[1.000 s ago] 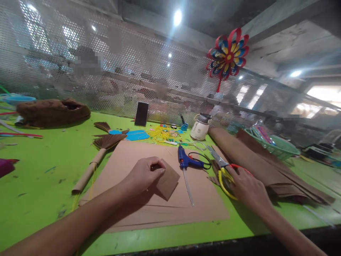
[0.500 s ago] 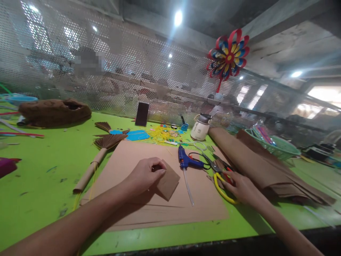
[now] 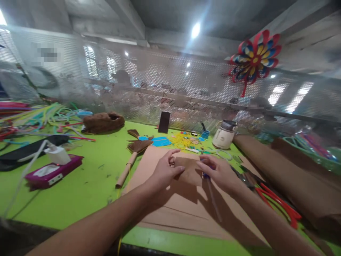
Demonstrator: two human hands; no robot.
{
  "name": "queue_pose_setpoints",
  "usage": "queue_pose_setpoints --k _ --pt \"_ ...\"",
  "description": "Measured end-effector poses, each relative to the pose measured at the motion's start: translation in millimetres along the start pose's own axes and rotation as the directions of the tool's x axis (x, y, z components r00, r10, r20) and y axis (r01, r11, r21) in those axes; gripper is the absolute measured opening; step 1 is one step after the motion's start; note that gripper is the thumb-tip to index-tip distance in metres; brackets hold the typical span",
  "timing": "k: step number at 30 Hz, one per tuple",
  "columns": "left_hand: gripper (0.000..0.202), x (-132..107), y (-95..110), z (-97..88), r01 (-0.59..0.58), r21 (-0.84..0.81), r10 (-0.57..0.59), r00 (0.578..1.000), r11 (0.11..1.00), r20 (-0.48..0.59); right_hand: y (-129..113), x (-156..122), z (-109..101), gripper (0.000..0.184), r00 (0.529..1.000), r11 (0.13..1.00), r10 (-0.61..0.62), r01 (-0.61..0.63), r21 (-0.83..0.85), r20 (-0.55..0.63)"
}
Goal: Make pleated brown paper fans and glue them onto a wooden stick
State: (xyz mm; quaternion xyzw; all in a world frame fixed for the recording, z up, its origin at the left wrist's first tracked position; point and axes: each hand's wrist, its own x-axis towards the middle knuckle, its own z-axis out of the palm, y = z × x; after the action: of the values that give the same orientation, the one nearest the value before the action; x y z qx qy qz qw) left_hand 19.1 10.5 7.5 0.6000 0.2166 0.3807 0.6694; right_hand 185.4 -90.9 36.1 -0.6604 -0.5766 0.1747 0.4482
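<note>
Brown card is between the two hands, over the tan sheet that lies toward the near edge of the green tabletop. The left hand pinches the card's left side between thumb and forefinger. The right hand has its thumb and fingers bent at the card's right side; whether they pinch it, I cannot tell. Beneath that hand, the glue gun is mostly hidden. The phone and jug stand near the tabletop's far edge.
</note>
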Motion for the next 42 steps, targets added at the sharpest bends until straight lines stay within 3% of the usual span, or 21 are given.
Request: queue_pose_setpoints --k 3,6,11,17,21,26,31,36,42 --pt "0.062 -2 3 0.4 0.018 -0.036 -0.02 0.999 0.999 -0.035 5 15 17 0.045 0.971 0.903 0.137 -0.204 0.378 0.194" --pt "0.043 -2 0 2.7 0.074 0.024 -0.073 0.996 0.997 -0.057 8 12 24 0.053 0.973 0.799 0.161 -0.228 0.556 0.168" --pt "0.019 -3 -11 7.7 0.136 -0.09 -0.138 0.99 0.987 -0.008 13 1 23 0.052 0.971 0.789 0.214 -0.233 0.568 0.102" --pt "0.019 -6 -9 8.7 0.167 -0.14 -0.157 0.985 0.976 0.078 16 -3 23 0.029 0.963 0.703 0.205 -0.27 0.657 0.176" --pt "0.016 -8 -2 7.8 0.173 -0.106 -0.161 0.98 0.979 0.115 21 -4 24 0.028 0.961 0.682 0.211 -0.276 0.677 0.179" --pt "0.016 -6 -5 7.1 0.195 0.034 -0.198 0.974 0.98 0.11 26 -6 28 0.029 0.958 0.721 0.251 -0.28 0.634 0.137" --pt "0.016 -10 -6 12.1 0.191 -0.04 -0.186 0.977 0.981 0.109 22 -7 30 0.027 0.96 0.712 0.255 -0.265 0.651 0.112" --pt "0.017 -13 -1 16.5 0.2 -0.167 -0.185 0.977 0.965 0.103 15 -9 30 0.029 0.949 0.609 0.279 -0.293 0.737 0.146" --pt "0.016 -13 13 13.6 0.101 -0.016 -0.098 0.987 0.995 0.128 1 -11 23 0.019 0.931 0.581 0.357 -0.282 0.764 0.072"
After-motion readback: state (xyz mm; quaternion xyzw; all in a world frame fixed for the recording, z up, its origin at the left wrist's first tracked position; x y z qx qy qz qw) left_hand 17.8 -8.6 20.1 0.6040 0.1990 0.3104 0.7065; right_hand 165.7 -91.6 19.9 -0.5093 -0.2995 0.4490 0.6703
